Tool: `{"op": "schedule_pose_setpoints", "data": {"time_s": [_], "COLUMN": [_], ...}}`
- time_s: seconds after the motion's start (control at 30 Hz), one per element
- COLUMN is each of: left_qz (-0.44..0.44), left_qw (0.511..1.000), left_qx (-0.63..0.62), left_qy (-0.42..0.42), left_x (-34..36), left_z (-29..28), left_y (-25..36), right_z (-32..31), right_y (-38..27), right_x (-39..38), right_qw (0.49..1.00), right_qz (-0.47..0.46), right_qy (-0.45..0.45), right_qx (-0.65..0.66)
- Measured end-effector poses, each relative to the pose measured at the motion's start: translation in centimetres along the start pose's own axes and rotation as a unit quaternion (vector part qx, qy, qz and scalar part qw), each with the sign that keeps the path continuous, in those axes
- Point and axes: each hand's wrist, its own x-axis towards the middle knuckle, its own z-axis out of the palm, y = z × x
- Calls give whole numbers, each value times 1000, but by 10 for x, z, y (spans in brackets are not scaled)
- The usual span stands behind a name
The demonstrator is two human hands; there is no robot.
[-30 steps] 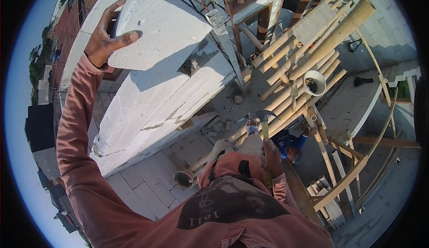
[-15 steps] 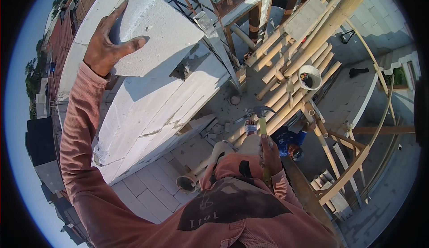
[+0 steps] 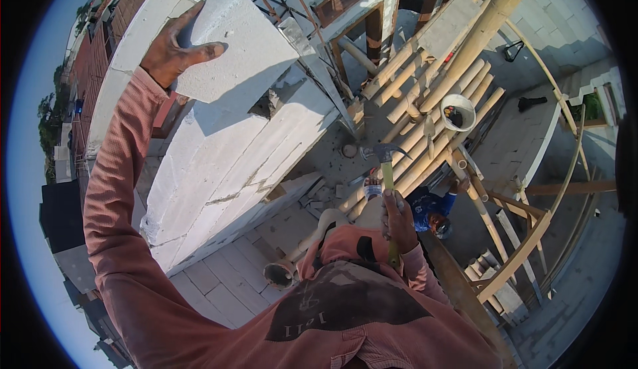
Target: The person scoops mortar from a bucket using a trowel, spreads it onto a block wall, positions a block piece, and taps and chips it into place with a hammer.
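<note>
Up at eleven o'clock, your left hand is spread flat against the top corner of a white block, thumb stretched out across its face and the fingers wrapped over the upper edge, so the hand is clamped on the block. That block sits on top of the white block wall, which runs from ten o'clock down toward seven o'clock. Your left sleeve, salmon pink, reaches up along the wall's outer side.

Down near the centre, slightly toward five o'clock, your right hand is closed tight around the handle of a hammer. Its metal head points up toward twelve o'clock and stands clear of the block, well apart from your left hand.

Beyond the hammer, from one to three o'clock, lies a bamboo scaffold of poles laid side by side, with a white bucket resting among them at two o'clock. Just beside your right hand, at four o'clock, a person in a blue shirt stands below the poles.
</note>
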Motion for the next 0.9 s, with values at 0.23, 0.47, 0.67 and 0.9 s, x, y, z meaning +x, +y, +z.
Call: {"op": "schedule_pose_setpoints", "data": {"time_s": [0.23, 0.47, 0.67, 0.9], "left_qz": [-8, -13, -8, -33], "left_qw": [970, 980, 988, 977], "left_qx": [234, 196, 152, 198], "left_qy": [65, 41, -17, -69], "left_x": [-9, -4, 3, 5], "left_z": [43, 32, 8, 23], "left_y": [-15, -32, -55, 3], "right_z": [29, 70, 81, 92], "right_y": [-10, -30, -56, -53], "right_x": [18, 22, 29, 53], "right_qw": [997, 994, 992, 985], "right_qz": [-37, -29, -62, -128], "right_qy": [-29, -102, -99, -72], "right_qx": [-54, -37, -40, -95]}}
